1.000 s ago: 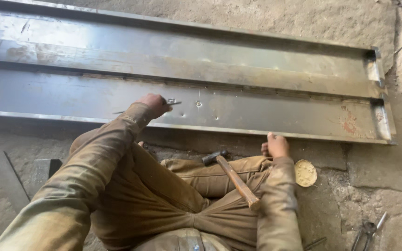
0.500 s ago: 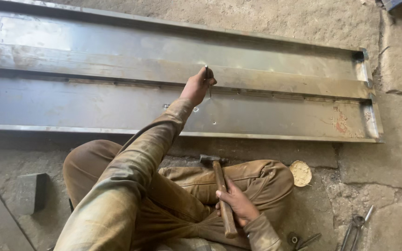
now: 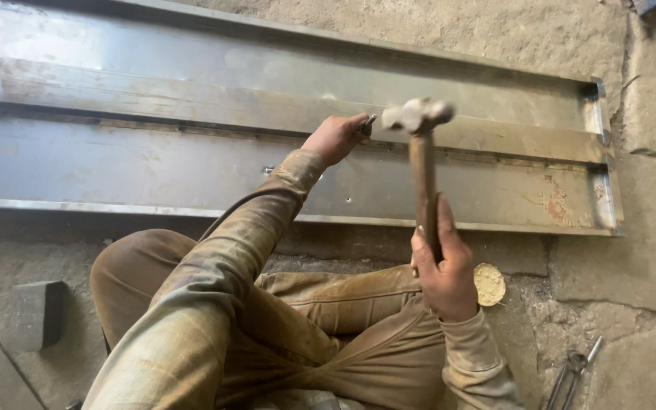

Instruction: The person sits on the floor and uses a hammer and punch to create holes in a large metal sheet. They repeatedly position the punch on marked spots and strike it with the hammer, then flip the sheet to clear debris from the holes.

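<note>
I sit cross-legged in front of a long grey steel frame [image 3: 153, 167] made of channel sections lying on the ground. My left hand [image 3: 335, 138] reaches out and pinches a small dark metal punch [image 3: 368, 123] against the frame's middle rail. My right hand [image 3: 442, 266] grips the wooden handle of a ball-peen hammer [image 3: 419, 144], held upright with its steel head raised just right of the punch.
A small round yellowish disc [image 3: 489, 284] lies on the stone floor by my right knee. Pliers [image 3: 571, 372] lie at the lower right. A dark block [image 3: 36, 313] sits at the lower left. Small punched holes [image 3: 349, 202] dot the lower channel.
My left hand moved from the lower channel up to the middle rail with the punch. My right hand took the hammer off my lap and raised it upright.
</note>
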